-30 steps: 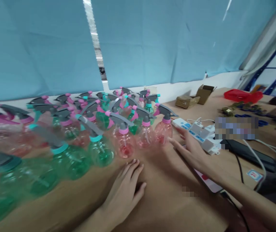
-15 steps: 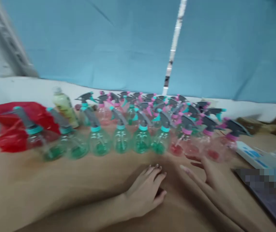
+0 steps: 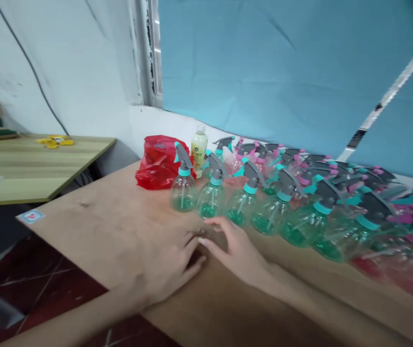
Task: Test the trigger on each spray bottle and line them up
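My left hand [image 3: 173, 265] rests low on the brown tabletop [image 3: 119, 231], slightly blurred, fingers stretched forward and holding nothing. Close beside it, my right hand [image 3: 239, 250] has its thumb and fingers apart with nothing between them; its fingertips are by the left hand's fingers, and I cannot tell whether they touch. Just beyond the hands stands a front row of clear spray bottles, among them a green-bottomed spray bottle [image 3: 210, 200] with a turquoise collar and grey trigger head. At the right, a pink spray bottle [image 3: 405, 260] is partly blurred. More bottles with pink and turquoise parts crowd behind.
A red plastic bag [image 3: 158, 166] and a pale yellow capped bottle [image 3: 199, 149] stand at the row's left end. A sticker [image 3: 31, 216] marks the table's left corner. Farther left is a wooden desk [image 3: 21, 168] with yellow items [image 3: 55, 141]. Blue sheeting [image 3: 282, 72] covers the back.
The view has swung left, bringing the desk and table corner in. My right hand has come over near my left hand, in front of the green bottles. The bottles stay standing.
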`<act>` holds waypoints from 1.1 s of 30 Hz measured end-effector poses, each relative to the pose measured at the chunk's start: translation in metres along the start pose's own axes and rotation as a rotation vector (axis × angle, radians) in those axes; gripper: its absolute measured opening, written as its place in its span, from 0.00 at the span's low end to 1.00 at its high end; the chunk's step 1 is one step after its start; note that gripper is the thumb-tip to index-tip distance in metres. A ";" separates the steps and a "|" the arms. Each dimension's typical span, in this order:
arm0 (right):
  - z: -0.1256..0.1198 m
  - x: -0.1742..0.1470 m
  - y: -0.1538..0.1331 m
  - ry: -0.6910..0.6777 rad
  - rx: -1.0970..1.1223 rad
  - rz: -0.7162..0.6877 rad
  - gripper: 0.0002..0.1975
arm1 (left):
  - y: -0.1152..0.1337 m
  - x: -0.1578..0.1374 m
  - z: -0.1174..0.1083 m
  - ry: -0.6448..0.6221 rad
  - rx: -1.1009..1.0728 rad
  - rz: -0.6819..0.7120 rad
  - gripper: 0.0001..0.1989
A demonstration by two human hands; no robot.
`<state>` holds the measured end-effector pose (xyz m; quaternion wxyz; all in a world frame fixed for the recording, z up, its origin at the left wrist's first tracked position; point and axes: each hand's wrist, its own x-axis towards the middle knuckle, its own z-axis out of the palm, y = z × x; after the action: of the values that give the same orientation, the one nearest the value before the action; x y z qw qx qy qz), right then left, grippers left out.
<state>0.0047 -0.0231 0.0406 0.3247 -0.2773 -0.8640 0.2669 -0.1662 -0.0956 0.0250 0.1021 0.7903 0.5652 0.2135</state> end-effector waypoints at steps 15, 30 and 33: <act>0.042 0.051 -0.009 0.054 0.106 -0.015 0.14 | -0.091 0.028 -0.018 0.725 -0.166 -0.171 0.24; 0.040 0.051 -0.003 0.061 0.267 0.119 0.14 | -0.100 0.081 -0.024 0.614 -0.125 -0.100 0.34; 0.036 0.048 -0.005 0.063 0.260 0.120 0.14 | -0.101 0.077 -0.022 0.614 -0.127 -0.119 0.33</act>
<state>-0.0528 -0.0052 0.0408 0.3683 -0.2922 -0.7933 0.3868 -0.2417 0.0097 0.0212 -0.0119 0.6466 0.6003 0.4705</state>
